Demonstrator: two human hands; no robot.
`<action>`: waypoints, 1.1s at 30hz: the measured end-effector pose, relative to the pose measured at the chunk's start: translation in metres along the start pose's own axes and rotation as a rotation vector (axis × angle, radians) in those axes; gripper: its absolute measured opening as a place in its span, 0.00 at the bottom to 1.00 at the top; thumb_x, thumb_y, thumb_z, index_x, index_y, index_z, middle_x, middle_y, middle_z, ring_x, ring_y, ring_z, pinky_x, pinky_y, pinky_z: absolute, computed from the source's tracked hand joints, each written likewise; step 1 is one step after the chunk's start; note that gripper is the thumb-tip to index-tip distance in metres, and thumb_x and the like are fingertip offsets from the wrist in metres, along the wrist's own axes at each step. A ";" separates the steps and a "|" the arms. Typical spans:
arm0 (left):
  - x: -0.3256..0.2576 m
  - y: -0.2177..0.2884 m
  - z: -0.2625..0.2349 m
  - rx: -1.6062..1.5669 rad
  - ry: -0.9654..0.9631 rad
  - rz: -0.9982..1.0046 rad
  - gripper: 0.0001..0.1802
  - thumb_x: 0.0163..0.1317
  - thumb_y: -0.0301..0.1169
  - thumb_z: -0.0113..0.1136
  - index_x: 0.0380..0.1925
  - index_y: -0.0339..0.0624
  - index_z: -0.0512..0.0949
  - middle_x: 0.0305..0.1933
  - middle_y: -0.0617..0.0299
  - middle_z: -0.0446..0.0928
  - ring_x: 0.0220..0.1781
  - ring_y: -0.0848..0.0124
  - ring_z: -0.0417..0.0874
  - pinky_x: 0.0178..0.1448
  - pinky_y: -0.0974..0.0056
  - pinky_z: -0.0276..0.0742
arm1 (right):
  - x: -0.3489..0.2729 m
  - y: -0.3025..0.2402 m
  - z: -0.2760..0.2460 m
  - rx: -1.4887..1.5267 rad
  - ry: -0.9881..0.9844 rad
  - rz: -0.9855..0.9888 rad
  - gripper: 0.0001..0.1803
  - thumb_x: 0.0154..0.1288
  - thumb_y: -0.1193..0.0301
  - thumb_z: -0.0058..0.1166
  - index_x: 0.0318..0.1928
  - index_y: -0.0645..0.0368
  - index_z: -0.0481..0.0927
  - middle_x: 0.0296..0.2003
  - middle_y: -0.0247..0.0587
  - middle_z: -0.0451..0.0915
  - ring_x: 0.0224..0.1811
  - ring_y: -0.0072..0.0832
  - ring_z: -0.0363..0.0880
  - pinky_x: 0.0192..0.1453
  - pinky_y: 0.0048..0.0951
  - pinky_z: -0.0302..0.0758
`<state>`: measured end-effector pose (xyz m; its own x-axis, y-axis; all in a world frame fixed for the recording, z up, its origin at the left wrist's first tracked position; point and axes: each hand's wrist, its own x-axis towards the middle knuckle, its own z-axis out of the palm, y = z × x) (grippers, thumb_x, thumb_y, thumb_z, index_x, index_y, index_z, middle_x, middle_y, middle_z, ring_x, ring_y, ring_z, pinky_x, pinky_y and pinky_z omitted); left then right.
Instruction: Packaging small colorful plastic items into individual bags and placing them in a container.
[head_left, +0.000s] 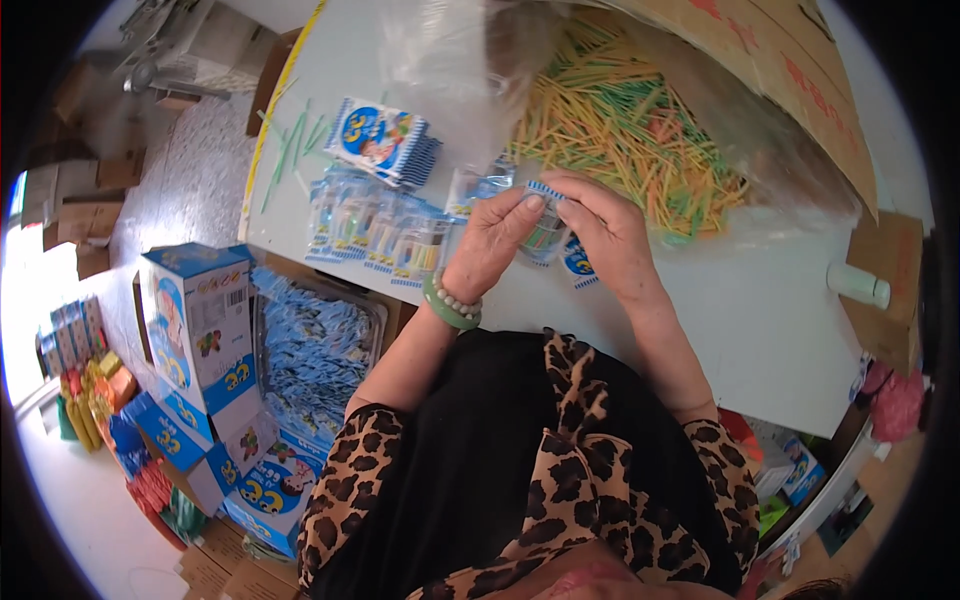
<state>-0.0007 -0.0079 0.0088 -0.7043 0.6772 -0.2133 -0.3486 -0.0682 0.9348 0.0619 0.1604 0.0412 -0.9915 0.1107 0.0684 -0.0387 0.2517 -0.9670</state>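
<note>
My left hand (492,238) and my right hand (612,228) meet over the white table (700,320). Between them they pinch the upper edge of a small clear packet (541,243) with blue-and-white striped ends and greenish sticks inside. Just below my right hand, another blue packet (579,264) lies partly covered. Left of my left hand, filled packets (385,232) spread in an overlapping row, with a neat stack of printed packets (375,140) behind them. Beyond both hands is a heap of thin yellow, green and orange sticks (620,130) on clear plastic.
Loose green sticks (288,150) lie by the table's left edge. Below it stand a tub of blue packets (315,350) and blue-and-white cartons (205,325). A pale green cylindrical container (858,284) rests at the right edge. A cardboard flap (770,70) leans over the heap.
</note>
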 end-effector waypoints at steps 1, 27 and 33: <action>-0.001 0.002 -0.001 0.005 0.025 0.006 0.18 0.70 0.39 0.51 0.46 0.35 0.78 0.41 0.66 0.80 0.41 0.81 0.75 0.47 0.73 0.72 | -0.004 -0.003 0.002 0.165 0.007 0.098 0.16 0.65 0.77 0.47 0.53 0.66 0.76 0.54 0.41 0.76 0.55 0.27 0.73 0.60 0.27 0.69; -0.064 0.010 -0.063 1.715 0.951 0.487 0.19 0.53 0.25 0.62 0.47 0.44 0.77 0.48 0.54 0.75 0.46 0.56 0.76 0.50 0.54 0.69 | -0.041 0.033 0.000 -0.776 0.255 0.087 0.09 0.56 0.73 0.60 0.38 0.62 0.77 0.33 0.42 0.77 0.32 0.33 0.77 0.38 0.30 0.74; -0.039 -0.004 0.001 1.014 0.393 0.504 0.10 0.53 0.23 0.63 0.36 0.36 0.78 0.37 0.51 0.77 0.33 0.55 0.79 0.36 0.57 0.75 | -0.046 0.039 0.011 -0.993 0.260 0.024 0.13 0.50 0.71 0.64 0.36 0.60 0.76 0.30 0.44 0.76 0.29 0.41 0.73 0.34 0.36 0.71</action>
<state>0.0290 -0.0331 0.0139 -0.8238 0.4582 0.3338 0.5426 0.4664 0.6986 0.1045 0.1551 -0.0025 -0.9285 0.3011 0.2172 0.2179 0.9156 -0.3380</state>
